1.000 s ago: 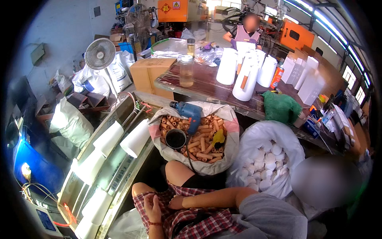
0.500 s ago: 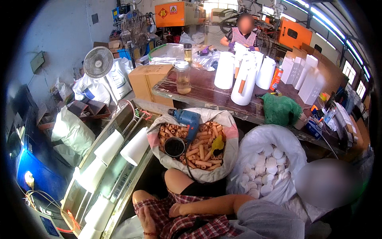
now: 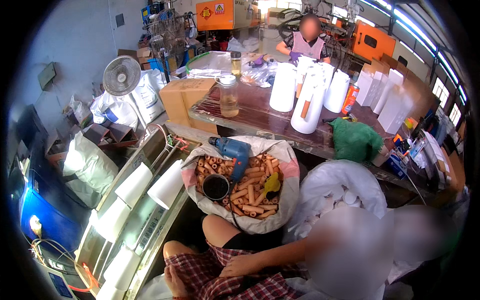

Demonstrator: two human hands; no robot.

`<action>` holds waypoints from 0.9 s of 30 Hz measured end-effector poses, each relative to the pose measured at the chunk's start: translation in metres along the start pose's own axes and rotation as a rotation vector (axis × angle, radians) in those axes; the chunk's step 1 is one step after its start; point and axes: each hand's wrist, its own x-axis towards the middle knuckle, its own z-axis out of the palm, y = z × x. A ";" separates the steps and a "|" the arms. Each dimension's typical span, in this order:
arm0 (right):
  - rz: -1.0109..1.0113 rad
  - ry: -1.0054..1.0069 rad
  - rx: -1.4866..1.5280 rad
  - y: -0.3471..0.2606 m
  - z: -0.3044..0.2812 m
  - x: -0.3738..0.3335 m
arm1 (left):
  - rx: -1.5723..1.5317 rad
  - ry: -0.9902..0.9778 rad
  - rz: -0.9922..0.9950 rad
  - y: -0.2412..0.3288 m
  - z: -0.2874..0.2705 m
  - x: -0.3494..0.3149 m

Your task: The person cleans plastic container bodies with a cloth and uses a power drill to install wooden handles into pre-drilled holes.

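Observation:
My left hand [image 3: 175, 283] lies open against my left thigh, partly cut off by the lower edge. Resting flat across the plaid shorts [image 3: 220, 287], my right hand [image 3: 237, 265] has its fingers stretched out and holds nothing. Beyond my knees stands a woven sack [image 3: 292, 192] of short tan tubes [image 3: 250, 192]. On the tubes lie a blue power drill [image 3: 234, 149], a round container [image 3: 216, 186] with dark contents and a yellow object [image 3: 272, 183]. Left of my legs, white tapered cylinders [image 3: 167, 185] lie in a long wooden frame [image 3: 159, 225].
A plastic bag [image 3: 345, 172] with white discs [image 3: 345, 196] sits right of the sack, partly hidden by blur. White cylinders [image 3: 306, 117], a water bottle [image 3: 229, 97] and green cloth [image 3: 356, 140] are on the dark table [image 3: 260, 117]. A person [image 3: 310, 42] works behind it; a fan [image 3: 121, 76] stands left.
My right hand has shifted to the right and lies flatter on the thigh. My left hand has moved slightly down and left. A blurred patch now covers part of the disc bag.

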 end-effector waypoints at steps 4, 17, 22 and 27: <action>-0.325 0.376 0.381 0.004 0.028 0.006 | -0.088 -0.066 0.023 0.022 0.013 -0.002; 0.393 0.197 -0.157 0.007 0.054 0.071 | -0.107 0.089 0.113 -0.055 -0.054 0.023; 0.333 0.311 0.042 0.022 0.054 0.060 | 0.069 0.543 -0.015 -0.113 -0.195 0.041; 0.386 0.196 0.182 0.012 0.029 0.082 | 0.106 0.893 0.307 -0.136 -0.320 -0.030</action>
